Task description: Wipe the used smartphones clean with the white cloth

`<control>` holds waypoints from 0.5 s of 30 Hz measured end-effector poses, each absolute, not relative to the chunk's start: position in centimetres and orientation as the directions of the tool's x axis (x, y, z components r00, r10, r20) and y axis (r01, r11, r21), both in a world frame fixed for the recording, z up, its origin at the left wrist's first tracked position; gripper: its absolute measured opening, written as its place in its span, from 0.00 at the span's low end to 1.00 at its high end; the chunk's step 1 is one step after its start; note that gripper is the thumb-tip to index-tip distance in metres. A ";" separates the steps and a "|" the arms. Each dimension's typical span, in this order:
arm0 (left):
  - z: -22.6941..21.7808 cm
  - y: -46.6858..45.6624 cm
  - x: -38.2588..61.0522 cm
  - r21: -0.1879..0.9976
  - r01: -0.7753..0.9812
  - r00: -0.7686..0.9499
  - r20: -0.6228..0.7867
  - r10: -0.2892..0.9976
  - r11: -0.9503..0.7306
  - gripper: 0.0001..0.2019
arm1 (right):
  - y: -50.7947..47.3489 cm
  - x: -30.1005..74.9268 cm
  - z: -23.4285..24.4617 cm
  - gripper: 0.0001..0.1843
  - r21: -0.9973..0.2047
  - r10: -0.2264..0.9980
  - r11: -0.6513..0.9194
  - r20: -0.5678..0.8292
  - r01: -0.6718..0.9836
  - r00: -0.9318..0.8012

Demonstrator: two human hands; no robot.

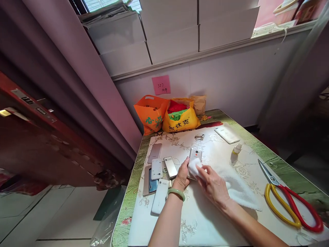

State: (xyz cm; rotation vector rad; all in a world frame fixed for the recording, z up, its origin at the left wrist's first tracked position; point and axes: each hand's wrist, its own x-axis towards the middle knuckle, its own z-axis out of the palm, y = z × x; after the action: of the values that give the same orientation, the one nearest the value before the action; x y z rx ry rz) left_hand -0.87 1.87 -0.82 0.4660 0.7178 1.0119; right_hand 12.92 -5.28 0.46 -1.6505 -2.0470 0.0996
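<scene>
My left hand [183,175] is closed around the edge of a patterned phone [196,154], held up over the middle of the table [134,185], and my right hand [213,185] pinches a bunched white cloth [195,167] against its back, so the two hands are close together. Beyond them, against the wall, a yellow bag [181,124] gapes wide, with red stuff [177,105] and green stuff [177,115] filling its mouth; I can't tell what either is. An orange bag [152,113] stands just beside it on the left, its inside hidden from me. A tan packet [199,104] is tucked behind the yellow bag on the right, and I can't see what it holds. Nearer my right hand, a small bottle [236,149] stands upright with a white top, its contents unclear. More phones [159,197] lie clustered left of my hands, some overlapping, while big scissors [273,180] lie spread at the right.
</scene>
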 end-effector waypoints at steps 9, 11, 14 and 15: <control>-1.3 1.9 -0.9 0.679 -0.599 0.255 -0.341 0.905 0.425 0.18 | -0.7 12.9 2.8 0.20 -0.435 0.938 0.183 0.345 0.882 -0.025; -1.3 1.9 -0.8 0.696 -0.580 0.239 -0.351 0.905 0.424 0.19 | -0.3 13.4 2.6 0.19 -0.441 0.943 0.111 0.329 0.890 0.046; -1.1 1.7 -0.8 0.708 -0.576 0.251 -0.323 0.913 0.409 0.20 | -2.2 13.4 1.6 0.19 -0.433 0.942 0.135 0.334 0.891 0.020; -1.0 1.6 -0.8 0.706 -0.577 0.271 -0.309 0.912 0.411 0.21 | -3.3 13.1 1.2 0.19 -0.426 0.940 0.175 0.341 0.888 -0.021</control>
State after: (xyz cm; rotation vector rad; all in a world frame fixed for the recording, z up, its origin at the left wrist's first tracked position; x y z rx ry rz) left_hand -0.83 1.61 -0.96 0.5133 0.7715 1.0633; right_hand 13.14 -3.27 1.25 -1.7172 -1.9112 0.1238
